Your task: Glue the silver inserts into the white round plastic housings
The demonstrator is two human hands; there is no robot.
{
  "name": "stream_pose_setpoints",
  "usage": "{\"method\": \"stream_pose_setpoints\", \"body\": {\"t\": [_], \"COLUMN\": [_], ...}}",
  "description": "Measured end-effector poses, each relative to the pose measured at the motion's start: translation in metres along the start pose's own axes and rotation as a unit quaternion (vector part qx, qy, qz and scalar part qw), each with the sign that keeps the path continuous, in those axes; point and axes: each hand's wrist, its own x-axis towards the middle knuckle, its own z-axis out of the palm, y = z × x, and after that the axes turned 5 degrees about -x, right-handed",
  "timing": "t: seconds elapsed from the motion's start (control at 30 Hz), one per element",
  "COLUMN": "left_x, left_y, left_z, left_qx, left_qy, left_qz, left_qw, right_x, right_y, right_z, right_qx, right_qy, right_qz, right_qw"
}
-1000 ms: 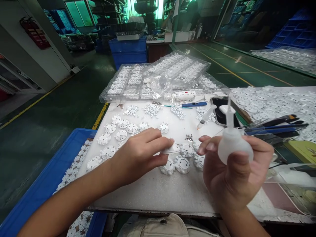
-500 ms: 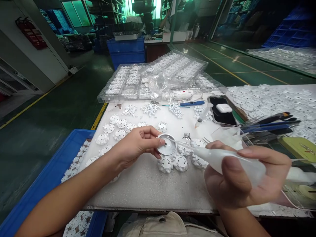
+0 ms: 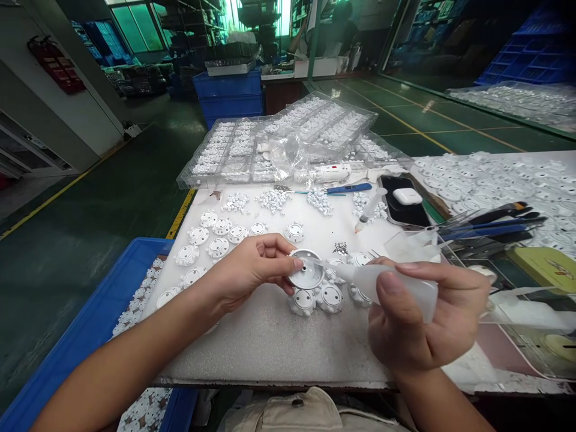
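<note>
Between thumb and fingers, my left hand (image 3: 256,267) grips a round white cup-like part (image 3: 311,277), its hollow side facing up. My right hand (image 3: 423,315) is wrapped round a translucent squeeze bottle (image 3: 416,289), whose thin nozzle points left into the hollow of the part. Whether the tip touches the part is hard to tell. Just below the held part stand round white pieces with dark dots (image 3: 330,297). More such pieces (image 3: 218,246) lie to the left of my left hand. A little pile of tiny dark bits (image 3: 341,248) is behind the nozzle.
Clear trays of small white parts (image 3: 234,150) fill the back of the table (image 3: 270,354). On the right are a phone (image 3: 400,210) with a white case (image 3: 407,196), tweezers (image 3: 499,229) and a yellow-green box (image 3: 546,267). A blue crate (image 3: 90,324) stands at the left.
My right hand has moved left with the bottle, its nozzle now further inside the round part. My left hand and the part have shifted very slightly.
</note>
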Motion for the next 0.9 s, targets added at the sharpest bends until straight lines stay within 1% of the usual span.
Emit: {"method": "stream_pose_setpoints", "body": {"t": [0.2,0.27,0.33,0.47,0.5,0.57,0.6,0.67,0.77,0.8,0.87,0.9], "left_x": [0.001,0.0,-0.001,0.0,0.0,0.001,0.001,0.001,0.0,0.0,-0.001,-0.001], "left_y": [0.0,0.001,0.001,0.002,0.003,0.003,0.003,0.003,0.003,0.003,0.002,0.002], "left_z": [0.0,0.0,0.001,-0.001,-0.001,-0.003,-0.003,-0.004,-0.004,-0.004,-0.004,-0.003], "left_qx": [0.003,-0.002,-0.011,-0.019,-0.018,-0.017,-0.016,-0.015,-0.021,-0.022,-0.021,-0.02], "left_qy": [-0.005,-0.005,-0.004,-0.003,-0.001,0.003,0.004,0.007,0.009,0.009,0.006,0.005], "left_qz": [-0.002,-0.003,-0.005,-0.01,-0.01,-0.01,-0.008,-0.005,-0.001,0.0,-0.001,-0.004], "left_qw": [1.0,1.0,1.0,1.0,1.0,1.0,1.0,1.0,1.0,1.0,1.0,1.0], "right_x": [0.0,0.001,0.004,0.005,0.003,-0.004,-0.01,-0.023,-0.041,-0.045,-0.047,-0.045], "right_y": [0.0,-0.003,-0.008,-0.015,-0.015,-0.014,-0.012,-0.009,-0.004,-0.003,-0.002,-0.001], "right_z": [-0.001,-0.006,-0.014,-0.042,-0.05,-0.065,-0.071,-0.08,-0.087,-0.089,-0.093,-0.095], "right_qx": [0.001,0.001,0.012,0.041,0.041,0.042,0.044,0.033,-0.009,-0.021,-0.029,-0.034], "right_qy": [-0.001,-0.004,-0.026,-0.093,-0.119,-0.194,-0.231,-0.294,-0.345,-0.356,-0.36,-0.338], "right_qz": [-0.009,0.004,0.035,0.113,0.132,0.168,0.174,0.159,0.115,0.106,0.097,0.082], "right_qw": [1.0,1.0,0.999,0.988,0.983,0.966,0.956,0.942,0.932,0.928,0.928,0.937]}}
